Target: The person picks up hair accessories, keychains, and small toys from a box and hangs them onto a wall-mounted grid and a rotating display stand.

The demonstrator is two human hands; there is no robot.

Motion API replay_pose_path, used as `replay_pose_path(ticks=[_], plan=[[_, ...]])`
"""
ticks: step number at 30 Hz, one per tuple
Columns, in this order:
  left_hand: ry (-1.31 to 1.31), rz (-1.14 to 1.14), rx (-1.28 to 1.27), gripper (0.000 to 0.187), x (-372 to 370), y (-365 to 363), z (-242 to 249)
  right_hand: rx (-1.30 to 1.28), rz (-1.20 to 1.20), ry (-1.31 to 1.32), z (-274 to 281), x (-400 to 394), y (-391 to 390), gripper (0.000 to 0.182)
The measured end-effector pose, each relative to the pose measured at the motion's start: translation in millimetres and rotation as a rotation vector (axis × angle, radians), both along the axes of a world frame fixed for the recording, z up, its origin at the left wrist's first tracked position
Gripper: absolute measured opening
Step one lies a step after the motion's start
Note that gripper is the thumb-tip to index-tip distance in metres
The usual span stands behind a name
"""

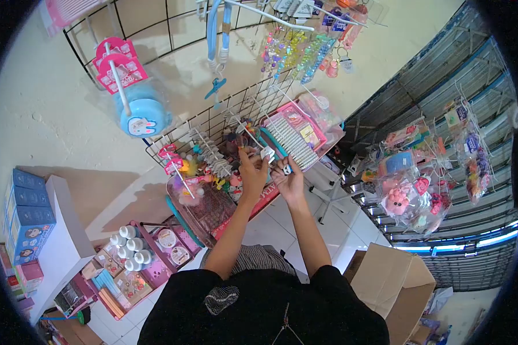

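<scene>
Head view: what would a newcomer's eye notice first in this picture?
First, the two hands raised at the centre: the left hand and the right hand each pinch a small white tag in front of a wire grid rack full of hanging trinkets. Next, the round blue case with a rabbit face at upper left, and the open cardboard box on the floor at lower right.

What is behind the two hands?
Behind the left hand and right hand hangs a wire rack of small toys and a pink pack. The hands cover the hooks right behind them, so those cannot be seen.
</scene>
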State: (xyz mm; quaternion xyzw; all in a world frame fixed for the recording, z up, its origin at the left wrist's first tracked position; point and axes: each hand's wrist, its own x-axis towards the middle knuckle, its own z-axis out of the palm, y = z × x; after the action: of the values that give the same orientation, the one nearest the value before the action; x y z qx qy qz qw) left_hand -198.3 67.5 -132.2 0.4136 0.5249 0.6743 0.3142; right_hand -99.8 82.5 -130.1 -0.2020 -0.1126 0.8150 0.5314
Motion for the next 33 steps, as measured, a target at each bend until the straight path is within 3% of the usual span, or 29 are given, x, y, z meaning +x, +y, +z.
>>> replay_pose_path(ticks=[11,15,17,19,21,23,25,26,28,30,31,33], plan=[[-0.113,0.019,-0.087,0.031,-11,7,9,0.009,-0.045,-0.047,-5,-3,4,0.016],[0.054,0.274,0.035,0.027,-15,35,-20,-0.122,-0.095,-0.082,-13,-15,6,0.015],[0.088,0.322,0.084,0.026,-20,41,-22,-0.026,-0.047,-0.107,-17,-13,1,0.021],[0.085,0.344,-0.121,0.028,-22,42,-22,-0.253,0.178,-0.275,-40,-9,7,0.029],[0.037,0.292,-0.089,0.03,-17,42,-31,-0.24,0.237,-0.355,-32,1,4,0.04],[0.09,0.449,-0.062,0.035,-3,38,-38,0.041,0.549,-1.098,10,19,8,0.048],[0.3,0.558,-0.081,0.049,12,31,-69,0.46,0.87,-1.413,57,55,22,0.051],[0.389,0.551,-0.102,0.054,26,19,-69,0.769,0.756,-1.553,75,74,20,0.05],[0.376,0.426,-0.138,0.056,68,-17,-54,0.894,0.682,-1.816,148,109,-3,0.049],[0.361,0.179,-0.001,0.056,113,-44,-41,1.025,0.263,-1.781,192,155,-45,0.044],[0.367,0.066,0.031,0.056,140,-53,-19,0.951,0.147,-1.701,216,181,-77,0.042],[0.097,-0.147,0.11,0.054,183,-81,29,0.803,-0.05,-1.661,246,228,-140,0.041]])
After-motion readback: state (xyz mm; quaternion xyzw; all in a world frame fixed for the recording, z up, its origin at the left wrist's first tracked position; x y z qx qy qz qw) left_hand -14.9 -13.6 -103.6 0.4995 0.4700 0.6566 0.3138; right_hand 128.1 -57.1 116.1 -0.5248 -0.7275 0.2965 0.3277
